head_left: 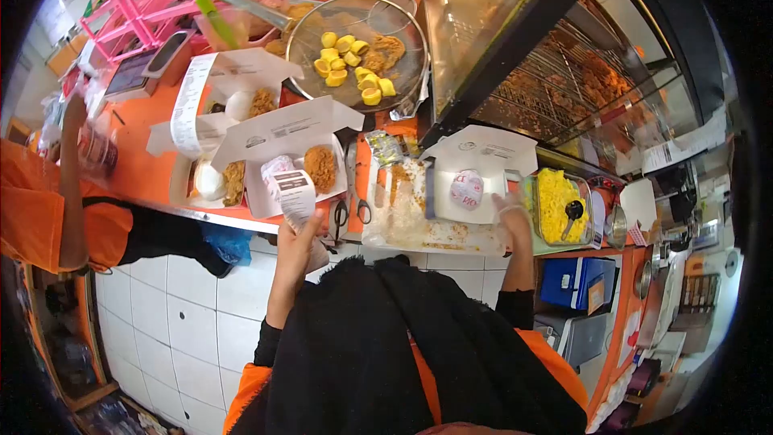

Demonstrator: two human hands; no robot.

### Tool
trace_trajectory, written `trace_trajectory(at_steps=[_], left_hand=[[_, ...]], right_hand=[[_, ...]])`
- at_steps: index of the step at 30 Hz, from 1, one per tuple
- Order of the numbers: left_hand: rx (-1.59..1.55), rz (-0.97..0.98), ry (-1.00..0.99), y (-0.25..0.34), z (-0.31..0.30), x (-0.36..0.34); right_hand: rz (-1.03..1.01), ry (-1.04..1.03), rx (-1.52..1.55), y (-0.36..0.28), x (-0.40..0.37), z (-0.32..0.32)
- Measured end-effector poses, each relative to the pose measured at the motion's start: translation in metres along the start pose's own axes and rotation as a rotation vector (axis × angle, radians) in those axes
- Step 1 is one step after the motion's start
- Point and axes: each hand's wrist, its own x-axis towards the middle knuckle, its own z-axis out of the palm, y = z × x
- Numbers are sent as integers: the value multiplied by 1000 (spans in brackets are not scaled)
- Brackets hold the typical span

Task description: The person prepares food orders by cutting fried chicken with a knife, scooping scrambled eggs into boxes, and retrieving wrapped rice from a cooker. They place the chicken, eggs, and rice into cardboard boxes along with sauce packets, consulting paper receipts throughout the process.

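Observation:
My left hand is closed on a long printed receipt, whose upper end curls over the front of an open white food box. In that box are a piece of fried chicken and a wrapped bundle. Clear plastic seems to cover my right hand, its fingers at the right edge of another open food box. A round paper-wrapped rice bundle with red print sits inside this box. Under it lies a crumb-strewn white tray.
Scissors lie between box and tray. Behind stands a strainer with yellow rolls. At right are a glass dish of yellow food with a black spoon, and a heated display case. A person in an orange top stands at left.

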Motion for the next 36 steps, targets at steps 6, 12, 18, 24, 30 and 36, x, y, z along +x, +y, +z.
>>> trace_trajectory(at_steps=[6, 12, 18, 24, 30, 36], left_hand=[[246, 125, -397, -9, 42, 14], [140, 62, -378, -10, 70, 6], [172, 45, -287, -27, 55, 7], [123, 81, -185, -38, 52, 1], [107, 261, 106, -44, 68, -10], [-142, 357, 485, -43, 130, -18]], right_hand=[[21, 304, 180, -3, -8, 18], [-121, 163, 475, -80, -30, -24], [-230, -266, 739, -133, 19, 16], [-464, 82, 639, -82, 21, -75], [-523, 948, 1528, 107, 56, -203], [-254, 1789, 985, 315, 126, -322]])
